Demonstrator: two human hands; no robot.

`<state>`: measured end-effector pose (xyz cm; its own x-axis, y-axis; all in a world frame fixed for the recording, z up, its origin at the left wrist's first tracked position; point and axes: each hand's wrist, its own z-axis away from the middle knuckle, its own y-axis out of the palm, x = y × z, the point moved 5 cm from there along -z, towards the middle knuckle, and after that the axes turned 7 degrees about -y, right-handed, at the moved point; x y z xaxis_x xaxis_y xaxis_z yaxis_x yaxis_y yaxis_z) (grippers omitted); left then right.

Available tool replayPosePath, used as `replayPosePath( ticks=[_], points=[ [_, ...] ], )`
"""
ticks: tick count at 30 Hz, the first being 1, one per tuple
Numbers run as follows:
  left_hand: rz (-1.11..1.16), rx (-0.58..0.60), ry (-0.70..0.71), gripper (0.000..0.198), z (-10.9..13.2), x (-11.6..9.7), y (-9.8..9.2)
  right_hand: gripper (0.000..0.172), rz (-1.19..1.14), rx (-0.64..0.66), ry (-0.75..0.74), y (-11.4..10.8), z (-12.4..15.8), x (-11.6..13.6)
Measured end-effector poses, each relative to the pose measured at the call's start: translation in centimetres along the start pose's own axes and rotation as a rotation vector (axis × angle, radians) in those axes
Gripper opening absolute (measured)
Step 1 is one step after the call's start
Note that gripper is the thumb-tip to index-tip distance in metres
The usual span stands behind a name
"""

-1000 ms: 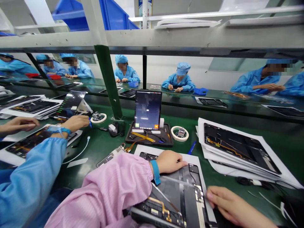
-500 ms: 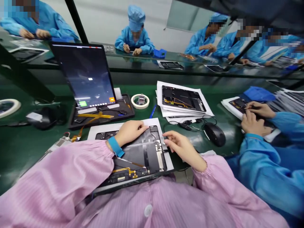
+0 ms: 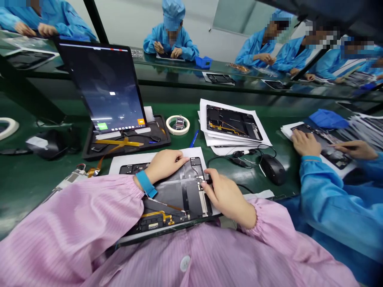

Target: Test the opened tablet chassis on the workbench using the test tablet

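Note:
An opened tablet (image 3: 170,195) lies in front of me, its black batteries, ribbon cables and circuit board exposed, with white paper under it. My left hand (image 3: 165,164), with a blue band at the wrist, grips the tablet's far edge; its thumb points right and the other fingers are mostly hidden. At the right edge, my right hand (image 3: 226,193) has its thumb by the circuit board (image 3: 201,183) and its index finger bent over the edge. Between them is a small dark piece that looks like the plug of a black cable (image 3: 245,187); the fingers mostly cover it.
A lit tablet screen (image 3: 104,87) stands in a black tray (image 3: 164,139) at the left. Behind my hands are a tape roll (image 3: 168,128), a blue pen (image 3: 194,138) and another opened tablet (image 3: 235,123) on papers. A mouse (image 3: 273,169) sits right, beside a co-worker's hand (image 3: 305,142).
My right hand has moved slightly inward over the tablet's right edge, its thumb now by the circuit board. My left hand stays put. The co-worker's hands at the right have spread apart.

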<state>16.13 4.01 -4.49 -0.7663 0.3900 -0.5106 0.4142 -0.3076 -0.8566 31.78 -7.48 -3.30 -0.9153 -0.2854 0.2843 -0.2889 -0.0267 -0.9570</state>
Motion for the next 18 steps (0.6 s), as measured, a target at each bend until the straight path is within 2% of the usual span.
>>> replayPosePath(
  ticks=[5, 8, 10, 11, 12, 13, 16, 17, 18],
  points=[
    [-0.001, -0.016, -0.001, 0.047, -0.1, 0.1, 0.0, 0.028, 0.138, 0.033, 0.019, 1.0, 0.2, 1.1],
    [-0.005, -0.016, -0.006, 0.046, -0.1, 0.0, 0.0, 0.029, 0.091, 0.026, -0.002, 1.3, 0.1, 1.2],
    [-0.002, -0.009, -0.001, 0.046, 0.0, 0.0, -0.1, 0.032, 0.005, 0.001, -0.035, 0.7, 0.2, 0.6],
    [0.003, -0.003, 0.002, 0.045, 0.0, -0.1, -0.1, 0.035, -0.041, -0.052, -0.046, -0.1, 0.3, -0.1],
    [0.009, 0.002, 0.003, 0.045, 0.1, -0.1, -0.1, 0.035, -0.071, -0.154, -0.037, -1.2, 0.6, -1.5],
    [0.015, 0.007, 0.004, 0.044, 0.1, -0.1, -0.1, 0.033, -0.071, -0.312, 0.008, -2.6, 1.1, -3.4],
    [0.017, 0.008, 0.006, 0.044, 0.1, 0.1, 0.1, 0.028, 0.126, -0.867, 0.330, -7.0, 4.9, -11.1],
    [0.014, 0.006, 0.010, 0.044, 0.0, 0.2, 0.2, 0.029, 0.200, -0.915, 0.435, -7.8, 6.1, -13.6],
    [0.011, 0.004, 0.015, 0.043, -0.1, 0.2, 0.2, 0.029, 0.245, -0.881, 0.488, -8.1, 6.9, -15.8]
  ],
)
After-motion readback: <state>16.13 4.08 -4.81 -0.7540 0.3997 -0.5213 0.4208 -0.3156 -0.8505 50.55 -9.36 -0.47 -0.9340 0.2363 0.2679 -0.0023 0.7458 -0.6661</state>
